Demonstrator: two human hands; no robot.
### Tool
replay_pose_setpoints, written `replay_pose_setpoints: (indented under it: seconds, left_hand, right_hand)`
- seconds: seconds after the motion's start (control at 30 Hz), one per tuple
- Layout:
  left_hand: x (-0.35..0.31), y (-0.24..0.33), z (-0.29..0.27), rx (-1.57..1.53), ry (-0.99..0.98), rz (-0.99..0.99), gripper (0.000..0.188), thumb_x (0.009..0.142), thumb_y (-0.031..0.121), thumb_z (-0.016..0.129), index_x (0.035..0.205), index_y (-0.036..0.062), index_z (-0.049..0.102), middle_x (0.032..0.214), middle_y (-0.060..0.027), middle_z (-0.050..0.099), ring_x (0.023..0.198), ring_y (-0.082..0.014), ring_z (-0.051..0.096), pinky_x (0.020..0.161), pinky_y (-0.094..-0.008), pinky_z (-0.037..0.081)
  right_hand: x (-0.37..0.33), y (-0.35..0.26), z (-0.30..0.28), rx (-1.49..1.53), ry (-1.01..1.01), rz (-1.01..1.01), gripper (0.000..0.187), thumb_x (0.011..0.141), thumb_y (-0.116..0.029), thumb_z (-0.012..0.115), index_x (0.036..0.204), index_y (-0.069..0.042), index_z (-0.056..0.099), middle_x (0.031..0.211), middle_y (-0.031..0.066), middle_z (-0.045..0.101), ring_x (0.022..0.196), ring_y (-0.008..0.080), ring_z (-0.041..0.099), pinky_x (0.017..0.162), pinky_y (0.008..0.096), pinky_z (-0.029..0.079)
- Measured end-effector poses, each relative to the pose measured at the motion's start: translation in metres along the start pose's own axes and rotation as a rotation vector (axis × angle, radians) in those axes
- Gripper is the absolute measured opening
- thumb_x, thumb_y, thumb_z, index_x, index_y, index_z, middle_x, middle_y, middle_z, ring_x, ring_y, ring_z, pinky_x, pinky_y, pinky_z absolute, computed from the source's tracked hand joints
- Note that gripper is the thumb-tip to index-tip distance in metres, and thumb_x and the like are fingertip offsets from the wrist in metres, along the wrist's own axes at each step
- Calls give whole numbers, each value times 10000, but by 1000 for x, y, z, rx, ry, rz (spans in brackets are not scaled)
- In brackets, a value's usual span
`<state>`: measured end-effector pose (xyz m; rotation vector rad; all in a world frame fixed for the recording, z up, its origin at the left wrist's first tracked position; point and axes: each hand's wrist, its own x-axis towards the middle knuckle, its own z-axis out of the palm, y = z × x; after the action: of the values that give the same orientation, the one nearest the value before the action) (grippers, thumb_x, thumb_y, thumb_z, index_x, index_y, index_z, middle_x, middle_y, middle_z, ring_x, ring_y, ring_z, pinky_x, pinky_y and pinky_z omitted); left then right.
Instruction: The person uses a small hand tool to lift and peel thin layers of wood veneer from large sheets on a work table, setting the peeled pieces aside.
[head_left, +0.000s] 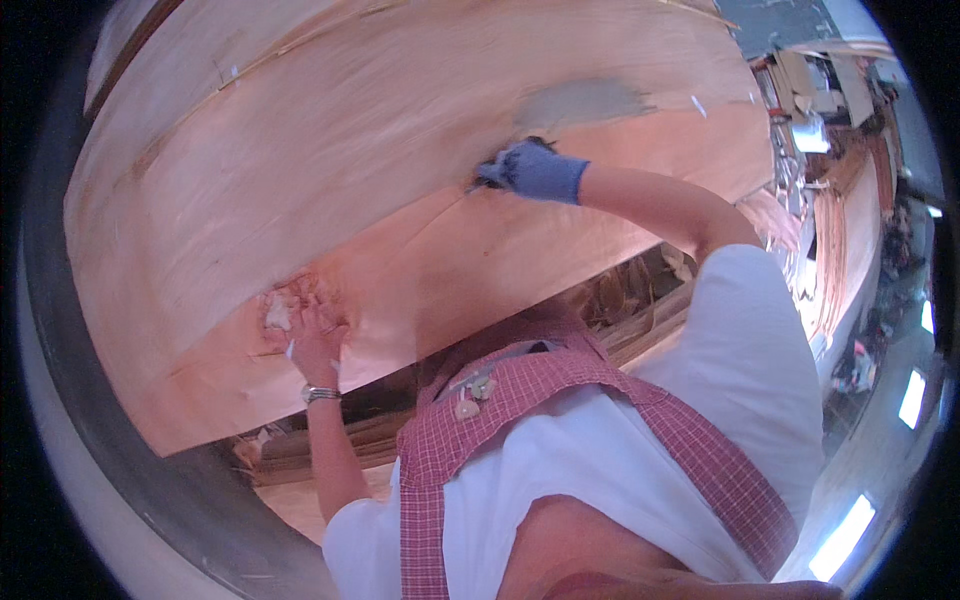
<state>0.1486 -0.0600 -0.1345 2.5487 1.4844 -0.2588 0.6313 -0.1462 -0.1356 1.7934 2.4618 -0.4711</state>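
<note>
A wide sheet of pale wood veneer (430,270) lies before me. My left hand (316,338), bare with a watch at the wrist, rests on it with fingers spread, beside a rough reddish patch (305,292) and a whitish scrap (277,312). Farther forward and to the right, my right hand (530,170) wears a blue glove with dark fingers. It is closed over the veneer; a small dark tip shows at its fingers, but what it holds is too unclear to name. A thin line runs across the sheet from that tip toward the near left.
A grey smudge (580,103) marks the sheet beyond my right hand. Under the near edge are stacked wood sheets (640,325). More stacked sheets (830,255) and clutter stand at the right. A dark band of floor (130,460) curves along the left.
</note>
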Motion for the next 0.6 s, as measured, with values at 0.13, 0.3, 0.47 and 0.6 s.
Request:
replay_pose_setpoints:
  seconds: [0.13, 0.3, 0.47, 0.6]
  left_hand:
    - [6, 17, -15, 15, 73, 4, 926, 590, 281, 870, 1410, 181, 452, 1409, -114, 464, 1290, -296, 458, 1052, -451, 369]
    - [3, 25, -13, 41, -43, -120, 924, 587, 278, 870, 1406, 174, 457, 1440, -103, 441, 1294, -299, 454, 1054, -451, 378]
    - [4, 5, 14, -1, -4, -77, 898, 602, 263, 860, 1403, 180, 462, 1482, -75, 404, 1320, -291, 431, 1091, -427, 360]
    - [6, -11, 33, 114, 79, 74, 885, 620, 295, 838, 1413, 208, 455, 1521, -49, 358, 1366, -281, 378, 1111, -440, 337]
  right_hand:
    - [-75, 92, 6, 21, 24, 109, 208, 951, -251, 481, 1112, -167, 581, 794, 160, 658, 718, 357, 662, 592, 502, 493]
    - [-129, 159, 1, -76, -34, 165, 235, 956, -282, 498, 1139, -183, 605, 924, 118, 673, 831, 312, 666, 678, 453, 513]
    - [-133, 227, -19, -91, -145, 65, 222, 946, -263, 508, 1118, -225, 642, 974, 68, 683, 851, 270, 675, 683, 427, 524]
    - [-125, 268, -72, -529, -379, 151, 221, 935, -267, 545, 1115, -185, 642, 911, 79, 661, 763, 269, 655, 584, 386, 513]
